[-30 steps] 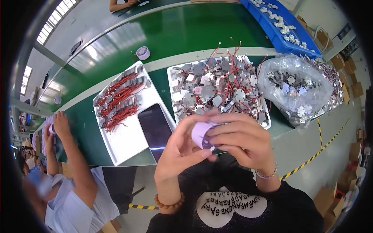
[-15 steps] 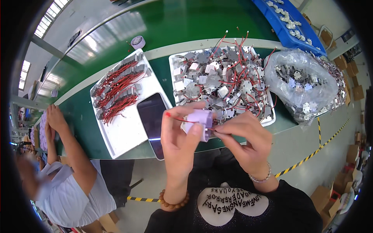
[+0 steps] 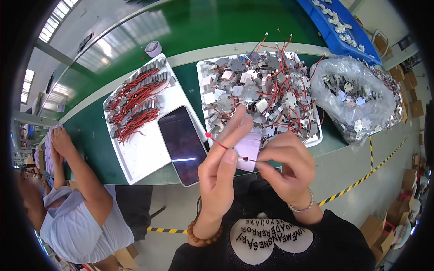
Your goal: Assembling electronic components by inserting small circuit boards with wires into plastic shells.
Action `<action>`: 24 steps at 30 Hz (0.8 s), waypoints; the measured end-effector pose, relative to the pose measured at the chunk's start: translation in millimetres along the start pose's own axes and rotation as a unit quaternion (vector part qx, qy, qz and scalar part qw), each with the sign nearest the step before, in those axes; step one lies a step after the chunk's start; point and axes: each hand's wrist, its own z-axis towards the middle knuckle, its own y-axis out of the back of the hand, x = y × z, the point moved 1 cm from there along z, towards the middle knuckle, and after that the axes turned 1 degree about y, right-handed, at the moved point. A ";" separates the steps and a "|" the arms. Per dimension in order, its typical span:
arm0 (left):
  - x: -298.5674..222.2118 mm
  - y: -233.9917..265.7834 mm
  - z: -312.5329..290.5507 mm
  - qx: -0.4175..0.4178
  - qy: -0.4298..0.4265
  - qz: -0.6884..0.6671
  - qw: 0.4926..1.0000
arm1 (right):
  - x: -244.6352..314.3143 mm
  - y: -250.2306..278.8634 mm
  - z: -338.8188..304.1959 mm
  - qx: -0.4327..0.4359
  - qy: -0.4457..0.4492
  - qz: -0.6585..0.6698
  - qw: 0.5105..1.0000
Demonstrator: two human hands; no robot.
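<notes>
My left hand [image 3: 219,174] holds a pale purple plastic piece [image 3: 247,144] above the front edge of the table, its thumb pressed against the near side. A red wire [image 3: 219,143] with a bright red end crosses the fingers of that hand. Close by, my right hand [image 3: 289,167] pinches a thin dark lead at the piece's lower right side, thumb and forefinger together. A small dark-and-light spot shows on the piece between the two hands; its kind is too small to make out.
Behind my hands, a white tray [image 3: 203,118] is heaped with metal parts and red wires. Left of it lie a phone [image 3: 183,144] and another white tray [image 3: 140,165] with bundled wired parts. A plastic bag [image 3: 323,97] of metal parts and a blue bin [image 3: 323,27] are at right. A co-worker [image 3: 83,221] sits at left.
The purple piece has turned, now showing a flatter face. Both hands have shifted slightly, the left one to the right, with its fingers stretched further up.
</notes>
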 end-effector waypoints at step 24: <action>-4.6 8.6 16.5 -0.033 -0.017 -0.208 0.977 | 3.3 1.8 -9.0 0.114 -0.239 0.225 0.938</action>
